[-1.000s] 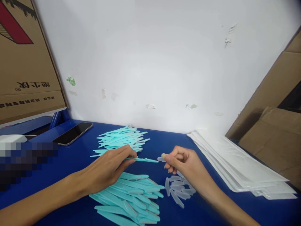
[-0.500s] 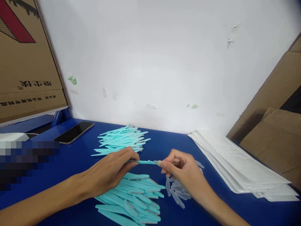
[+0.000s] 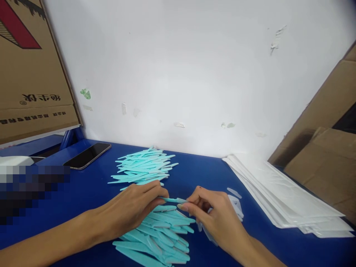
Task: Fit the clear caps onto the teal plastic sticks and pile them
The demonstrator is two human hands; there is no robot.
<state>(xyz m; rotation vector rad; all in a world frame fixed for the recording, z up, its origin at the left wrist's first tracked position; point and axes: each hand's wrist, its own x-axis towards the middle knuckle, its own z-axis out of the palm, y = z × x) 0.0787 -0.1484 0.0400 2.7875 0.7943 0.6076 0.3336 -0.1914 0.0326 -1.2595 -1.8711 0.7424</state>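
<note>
A thin turquoise stick (image 3: 170,200) spans the gap between my two hands. My left hand (image 3: 139,205) pinches its left part between thumb and fingers. The thumb and forefinger of my right hand (image 3: 214,209) close on its right end, where a translucent cover (image 3: 182,201) shows. Below lies a pile of turquoise sticks (image 3: 167,237), partly under my left hand. Another turquoise pile (image 3: 144,165) rests farther back. Small translucent covers (image 3: 236,205) lie beside and partly behind my right hand.
A phone (image 3: 87,155) lies at the back left of the blue table (image 3: 200,170). White flat bags (image 3: 286,196) are stacked on the right. Cardboard stands at the left (image 3: 36,74) and right (image 3: 319,155), with a white wall (image 3: 178,74) behind.
Both hands have moved slightly down, toward me, and the right has come closer to the left. The translucent cover now shows along the stick's right end. More loose covers show right of my right hand.
</note>
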